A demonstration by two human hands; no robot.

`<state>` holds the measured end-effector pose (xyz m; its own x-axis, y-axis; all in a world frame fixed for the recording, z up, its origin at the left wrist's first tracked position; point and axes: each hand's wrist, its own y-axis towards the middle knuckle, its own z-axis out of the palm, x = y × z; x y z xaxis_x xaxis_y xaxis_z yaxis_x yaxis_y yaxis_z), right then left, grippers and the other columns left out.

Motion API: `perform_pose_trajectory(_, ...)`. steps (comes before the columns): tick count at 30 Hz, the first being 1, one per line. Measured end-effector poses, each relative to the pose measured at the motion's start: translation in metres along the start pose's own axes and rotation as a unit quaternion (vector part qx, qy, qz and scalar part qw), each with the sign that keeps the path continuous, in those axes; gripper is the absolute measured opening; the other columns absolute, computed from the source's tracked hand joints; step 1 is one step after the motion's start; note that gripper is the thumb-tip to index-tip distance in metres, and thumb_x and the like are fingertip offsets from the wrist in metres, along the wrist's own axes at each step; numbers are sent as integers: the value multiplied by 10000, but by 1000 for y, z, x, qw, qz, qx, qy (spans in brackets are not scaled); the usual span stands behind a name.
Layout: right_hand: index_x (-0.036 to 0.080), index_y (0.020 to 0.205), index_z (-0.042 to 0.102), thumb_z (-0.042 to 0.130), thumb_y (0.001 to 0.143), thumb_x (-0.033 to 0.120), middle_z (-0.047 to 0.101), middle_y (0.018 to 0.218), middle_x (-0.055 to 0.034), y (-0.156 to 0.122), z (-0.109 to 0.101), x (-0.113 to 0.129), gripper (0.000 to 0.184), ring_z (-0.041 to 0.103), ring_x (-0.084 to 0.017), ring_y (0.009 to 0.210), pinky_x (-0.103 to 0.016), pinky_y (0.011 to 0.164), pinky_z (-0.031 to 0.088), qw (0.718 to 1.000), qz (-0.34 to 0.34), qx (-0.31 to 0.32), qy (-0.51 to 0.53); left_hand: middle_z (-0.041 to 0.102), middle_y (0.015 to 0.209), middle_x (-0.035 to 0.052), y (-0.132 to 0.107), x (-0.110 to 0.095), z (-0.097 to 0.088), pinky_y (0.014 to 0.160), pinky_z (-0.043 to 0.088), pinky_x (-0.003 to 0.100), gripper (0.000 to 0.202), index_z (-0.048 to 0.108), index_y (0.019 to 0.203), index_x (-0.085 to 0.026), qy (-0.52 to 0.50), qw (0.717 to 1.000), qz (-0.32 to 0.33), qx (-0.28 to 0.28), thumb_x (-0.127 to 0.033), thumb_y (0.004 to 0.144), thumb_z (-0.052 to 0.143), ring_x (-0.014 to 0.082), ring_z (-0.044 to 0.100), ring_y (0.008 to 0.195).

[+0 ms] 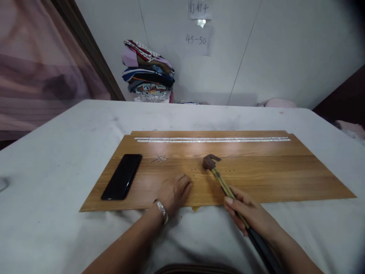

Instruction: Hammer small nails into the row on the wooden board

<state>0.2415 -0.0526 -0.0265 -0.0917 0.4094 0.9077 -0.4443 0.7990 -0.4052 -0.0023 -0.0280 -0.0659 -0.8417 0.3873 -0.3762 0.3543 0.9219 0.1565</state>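
Note:
A wooden board (270, 171) lies on the white table. My right hand (248, 213) is closed round the handle of a hammer (212, 164), whose rusty head rests on the board by a row of small dots. My left hand (173, 192) lies palm-down on the board's near edge with its fingers curled loosely; I cannot see anything in it. A silver bracelet sits on that wrist. A few loose nails (159, 159) lie on the board behind the left hand.
A black phone (122, 176) lies on the board's left end. Two long white strips (212, 139) run along the far side. A stack of folded cloths (148, 72) stands against the wall, with paper notes (198, 38) above.

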Motion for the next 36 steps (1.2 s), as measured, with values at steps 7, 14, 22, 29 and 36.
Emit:
perform_pose_trajectory(7, 206, 809, 451, 547, 853, 485, 404, 539, 98, -3, 0, 2, 298, 308, -25, 322, -135, 294, 340, 1000, 22, 3, 4, 601, 807, 25, -1, 1, 1, 721, 443, 282, 221, 579, 828, -193, -15, 1000, 2, 4, -269, 932, 399, 148, 561, 762)
perform_pose_trajectory(14, 207, 771, 420, 528, 875, 460, 396, 541, 94, -4, -4, -2, 294, 297, -22, 325, -131, 294, 308, 1000, 27, 7, 3, 608, 821, 28, -2, 2, 1, 725, 448, 283, 241, 585, 828, -191, -19, 1000, 0, 11, -281, 935, 388, 148, 563, 770)
perform_pose_trajectory(22, 208, 852, 454, 543, 864, 464, 417, 569, 88, -6, -2, 3, 271, 300, -24, 331, -141, 303, 305, 999, 39, 12, -2, 605, 819, 29, -1, 1, 0, 745, 458, 283, 244, 581, 838, -192, -18, 1000, 1, 18, -282, 939, 378, 146, 566, 782)
perform_pose_trajectory(29, 207, 771, 435, 523, 875, 473, 362, 471, 105, -7, -2, 3, 299, 261, -28, 317, -142, 314, 261, 999, 37, 12, -9, 614, 822, 27, -1, 0, 0, 733, 459, 283, 238, 583, 825, -194, -15, 1000, 3, 15, -278, 934, 389, 148, 569, 780)
perform_pose_trajectory(36, 204, 879, 472, 540, 850, 508, 409, 546, 93, -5, -1, 6, 313, 292, -29, 324, -148, 308, 282, 999, 46, 11, -17, 614, 814, 28, -1, 0, 0, 734, 469, 292, 232, 585, 830, -192, -13, 1000, 1, 17, -270, 934, 393, 154, 577, 782)
